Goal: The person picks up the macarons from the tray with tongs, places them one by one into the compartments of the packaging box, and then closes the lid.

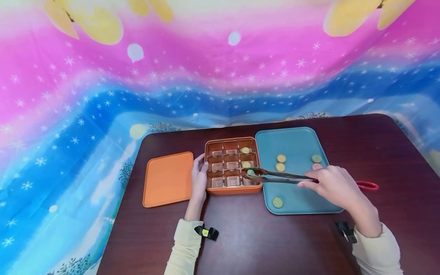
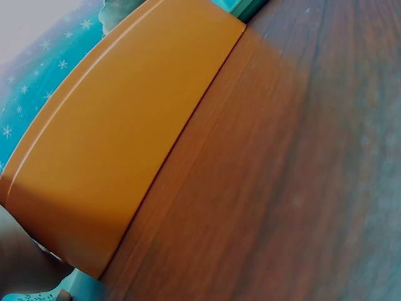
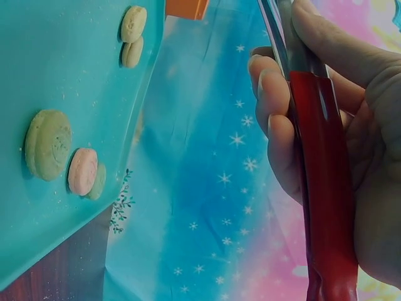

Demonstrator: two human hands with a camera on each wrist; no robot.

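Note:
My right hand (image 1: pixel 331 187) grips a pair of metal tongs (image 1: pixel 285 176) with red handles (image 3: pixel 322 182). Their tips reach into the front right compartment of an orange divided box (image 1: pixel 233 191), around a green macaron (image 1: pixel 251 172); whether they pinch it I cannot tell. Two yellow macarons, one in the back right compartment (image 1: pixel 245 150) and one in the middle right (image 1: pixel 246 164), sit in the same column. My left hand (image 1: pixel 199 177) rests against the box's left side, its fingers along the wall. In the left wrist view the orange box wall (image 2: pixel 125 132) fills much of the frame.
A teal tray (image 1: pixel 292 141) lies right of the box, bearing yellow macarons (image 1: pixel 280 163), a pink macaron (image 3: pixel 83 171) and green macarons (image 1: pixel 277 202). An orange lid (image 1: pixel 168 179) lies left of the box. Behind the dark wooden table (image 1: pixel 240 236) hangs a printed cloth (image 1: pixel 206 76).

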